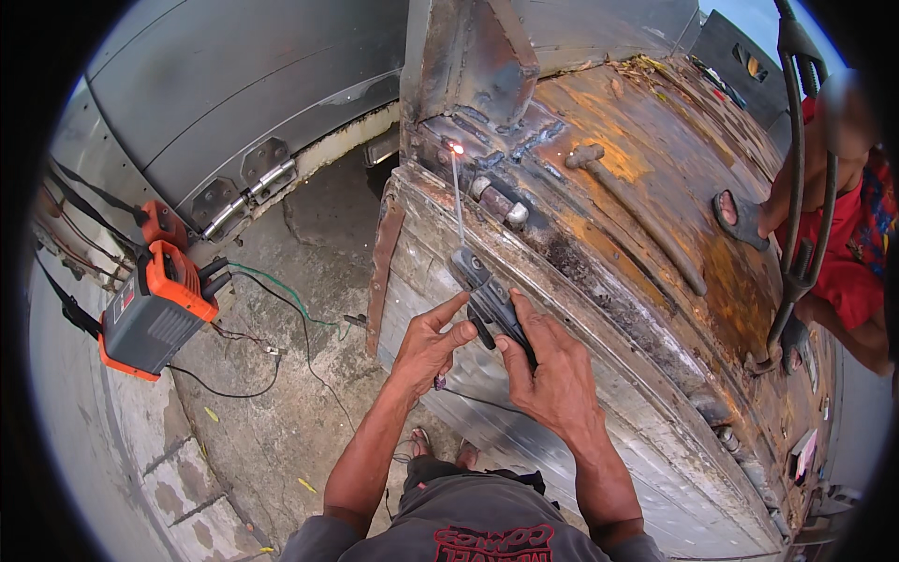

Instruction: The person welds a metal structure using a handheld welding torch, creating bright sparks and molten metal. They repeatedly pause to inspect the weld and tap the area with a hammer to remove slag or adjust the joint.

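Note:
My right hand (552, 375) is closed around a dark welding electrode holder (501, 314). The fingertips of my left hand (424, 345) press against the holder's other side, near its lever. From the jaws a thin welding electrode (459, 201) runs away from me, with its far end glowing orange beside a steel corner bracket (468, 70). That glowing end is close to the weld seams on the rusty metal panel (646, 122); whether it touches the metal I cannot tell. A short cylindrical hinge barrel (501, 201) sits just right of the electrode.
A hammer (646, 220) lies on the panel. At the right, a person in red shorts (847, 244) crouches on it behind bent metal bars (805, 187). An orange and grey welding machine (154, 309) stands at the left, its cables (309, 347) trailing over the concrete.

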The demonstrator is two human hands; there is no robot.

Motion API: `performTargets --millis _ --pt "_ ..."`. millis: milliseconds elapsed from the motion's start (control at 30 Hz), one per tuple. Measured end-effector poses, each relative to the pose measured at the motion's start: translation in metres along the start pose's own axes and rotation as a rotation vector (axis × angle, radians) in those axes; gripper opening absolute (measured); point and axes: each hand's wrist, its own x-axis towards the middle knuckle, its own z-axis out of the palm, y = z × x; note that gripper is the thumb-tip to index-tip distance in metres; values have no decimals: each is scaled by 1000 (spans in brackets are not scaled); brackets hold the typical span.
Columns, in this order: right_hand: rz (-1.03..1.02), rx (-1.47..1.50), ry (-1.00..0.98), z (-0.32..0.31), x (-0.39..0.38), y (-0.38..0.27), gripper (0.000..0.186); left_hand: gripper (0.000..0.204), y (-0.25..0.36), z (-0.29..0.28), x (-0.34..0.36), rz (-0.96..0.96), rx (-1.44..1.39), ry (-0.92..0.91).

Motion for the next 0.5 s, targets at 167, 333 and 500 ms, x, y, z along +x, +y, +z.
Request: performTargets --millis 167,333,500 --pt "52 -17 -39 -2 2 -4 62 98 -1 0 1 6 9 10" --pt "24 -29 -4 1 2 -2 61 96 2 5 0 19 0 29" --pt "12 -24 9 2 3 -1 61 96 1 4 1 16 3 42"
